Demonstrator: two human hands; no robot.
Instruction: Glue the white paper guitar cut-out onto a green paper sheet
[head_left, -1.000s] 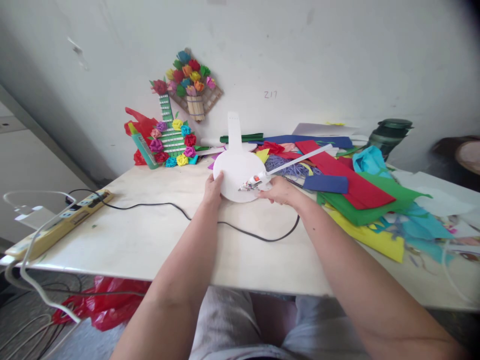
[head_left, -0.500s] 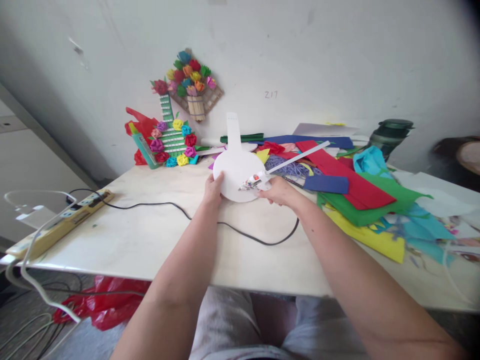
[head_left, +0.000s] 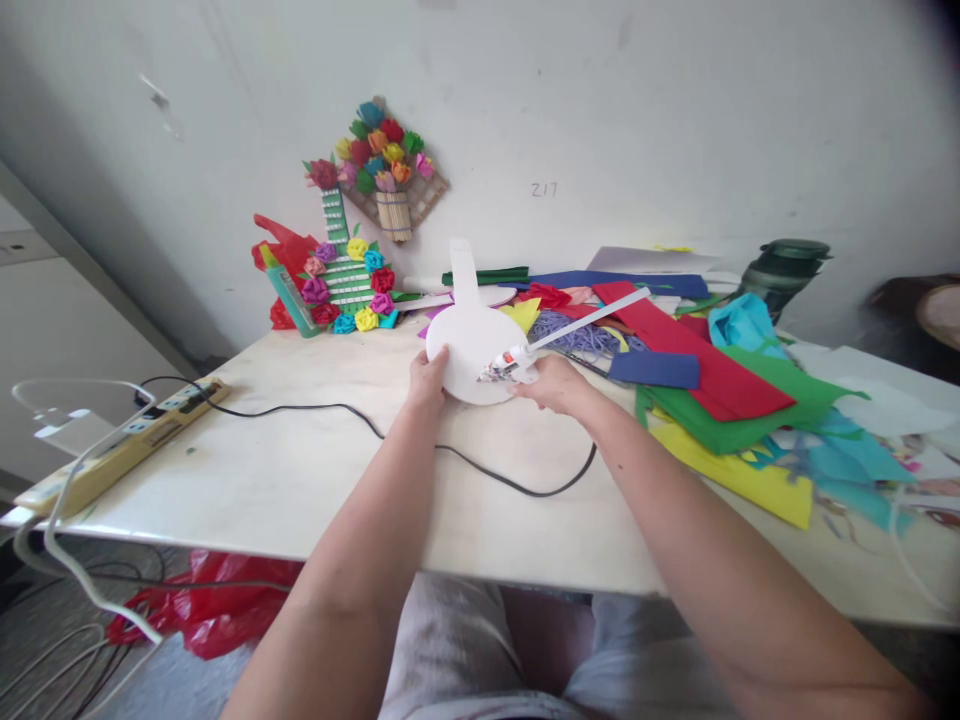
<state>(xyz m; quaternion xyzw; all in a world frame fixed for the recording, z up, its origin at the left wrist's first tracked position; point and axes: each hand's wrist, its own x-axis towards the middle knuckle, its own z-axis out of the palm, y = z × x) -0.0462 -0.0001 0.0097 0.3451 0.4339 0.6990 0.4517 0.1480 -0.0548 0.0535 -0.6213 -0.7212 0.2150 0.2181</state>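
Note:
My left hand (head_left: 429, 380) pinches the left edge of a white guitar-shaped cutout (head_left: 469, 335), its thumb on top. The cutout has a rounded body and a narrow neck pointing away from me. My right hand (head_left: 556, 383) is closed around a hot glue gun (head_left: 504, 366) with a speckled nose, which points left over the lower part of the body. Whether the tip touches the surface I cannot tell. A long white glue stick (head_left: 592, 320) juts from the gun's back end. My right fingers also lie close to the cutout's right edge.
A black cord (head_left: 517, 487) loops across the table to a yellow power strip (head_left: 120, 447) on the left. Coloured sheets (head_left: 705, 360) are heaped at the right, before a dark bottle (head_left: 780, 275). A flower-trimmed green guitar craft (head_left: 349, 285) and a glue bottle (head_left: 291, 295) stand behind.
The cutout's neck has dipped slightly, and the far end of the glue stick has shifted a little left and down. Both hands keep their holds.

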